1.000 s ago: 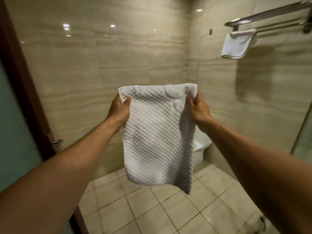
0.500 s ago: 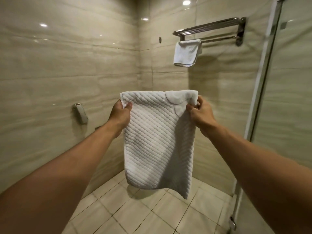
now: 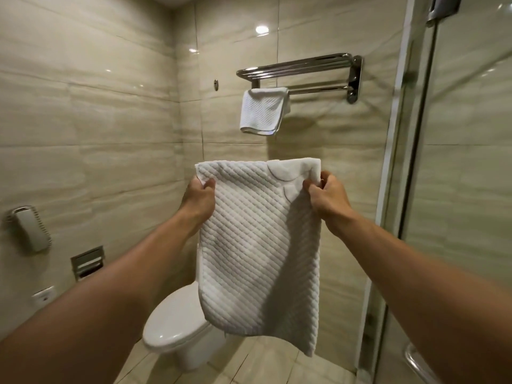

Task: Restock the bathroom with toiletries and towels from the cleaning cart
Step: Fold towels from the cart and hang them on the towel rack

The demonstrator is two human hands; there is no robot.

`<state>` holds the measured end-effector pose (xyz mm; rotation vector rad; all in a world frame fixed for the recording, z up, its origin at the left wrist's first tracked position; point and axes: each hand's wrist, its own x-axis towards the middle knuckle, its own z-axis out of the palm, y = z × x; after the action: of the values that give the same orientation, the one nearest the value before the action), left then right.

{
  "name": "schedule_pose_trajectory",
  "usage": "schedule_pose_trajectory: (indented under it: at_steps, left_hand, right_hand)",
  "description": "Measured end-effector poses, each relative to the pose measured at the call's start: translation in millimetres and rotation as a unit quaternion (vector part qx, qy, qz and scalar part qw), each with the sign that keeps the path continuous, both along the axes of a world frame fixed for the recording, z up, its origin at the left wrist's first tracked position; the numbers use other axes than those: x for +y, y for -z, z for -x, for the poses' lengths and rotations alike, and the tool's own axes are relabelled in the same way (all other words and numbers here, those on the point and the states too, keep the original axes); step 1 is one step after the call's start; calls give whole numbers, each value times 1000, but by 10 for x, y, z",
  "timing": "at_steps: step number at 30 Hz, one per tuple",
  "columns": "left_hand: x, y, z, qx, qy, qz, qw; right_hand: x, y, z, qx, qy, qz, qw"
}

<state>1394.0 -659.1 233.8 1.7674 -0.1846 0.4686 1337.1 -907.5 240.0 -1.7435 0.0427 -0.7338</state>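
Observation:
A white quilted towel hangs folded in front of me, held up by its two top corners. My left hand pinches the left corner and my right hand pinches the right one. Above and beyond it, a chrome towel rack is fixed to the tiled wall. A second white towel hangs over the left end of the rack's lower bar. The rest of that bar is bare.
A white toilet with its lid down stands below the held towel. A glass shower door with a metal frame fills the right side. On the left wall are a wall phone, a recessed paper holder and a socket.
My view has turned right and come closer to the rack, which now sits above the held towel. The toilet has come into view. Both hands keep the same grip.

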Motion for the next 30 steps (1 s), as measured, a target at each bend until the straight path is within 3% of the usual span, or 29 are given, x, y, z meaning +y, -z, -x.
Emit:
schedule_pose_trajectory:
  at_steps: [5, 12, 25, 30]
  left_hand:
    - [-331, -3, -694, -12, 19, -35, 999]
    - [-765, 31, -1907, -33, 63, -7, 997]
    - [-1344, -277, -4048, -99, 146, -36, 984]
    - [-1676, -431, -4622, -129, 164, -23, 978]
  right_hand:
    - [-334, 5, -568, -8, 44, 21, 999]
    - [-616, -19, -1495, -22, 105, 35, 994]
    - [-960, -230, -3150, -41, 216, 30, 975]
    - [-1175, -362, -3716, -72, 308, 72, 946]
